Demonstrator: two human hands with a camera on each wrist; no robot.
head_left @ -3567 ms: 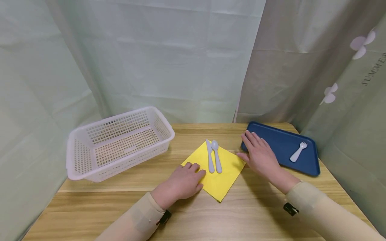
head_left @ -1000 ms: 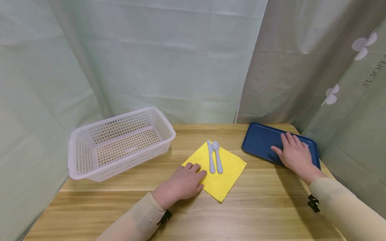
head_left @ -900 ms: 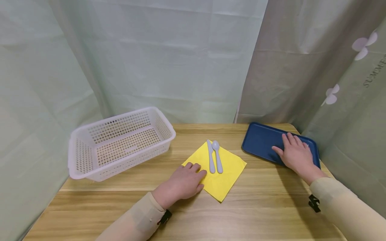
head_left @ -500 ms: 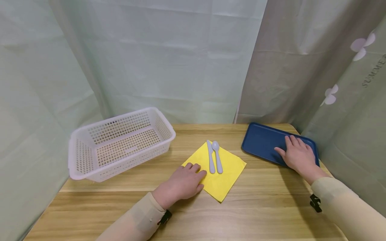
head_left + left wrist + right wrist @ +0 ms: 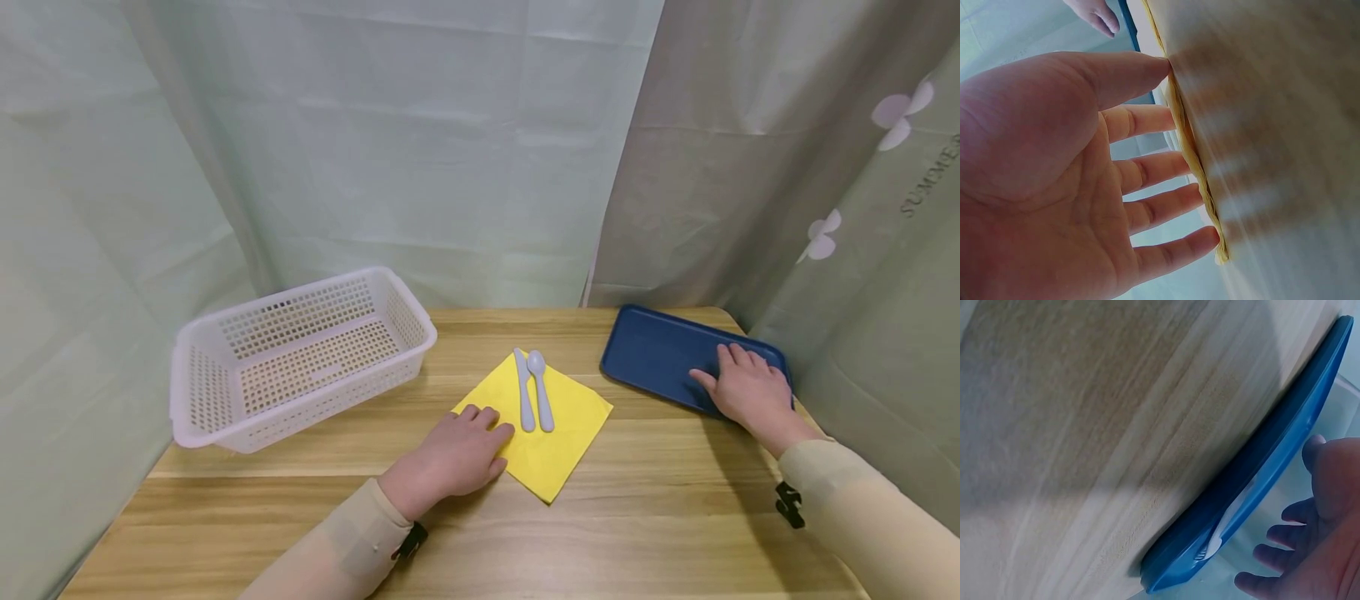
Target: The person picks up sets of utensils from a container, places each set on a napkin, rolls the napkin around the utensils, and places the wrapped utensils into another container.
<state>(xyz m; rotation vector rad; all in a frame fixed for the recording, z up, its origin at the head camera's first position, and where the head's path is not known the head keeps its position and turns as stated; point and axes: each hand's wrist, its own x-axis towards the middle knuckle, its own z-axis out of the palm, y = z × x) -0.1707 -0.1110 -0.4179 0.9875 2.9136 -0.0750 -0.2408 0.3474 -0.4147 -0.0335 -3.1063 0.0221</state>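
Reaching forward over a wooden tabletop (image 5: 600,525), two long-sleeved arms angle apart. The left hand (image 5: 453,452) arches palm down, fingers spread, their tips touching the near-left edge of a yellow napkin (image 5: 573,421); its grip is loose and unclosed. On the napkin, a knife (image 5: 525,400) and spoon (image 5: 543,398) lie side by side. The right hand (image 5: 750,392) hovers above the right part of a blue tray (image 5: 652,350), grip relaxed and fingers apart, with a fork (image 5: 1215,540) lying in the tray beneath it.
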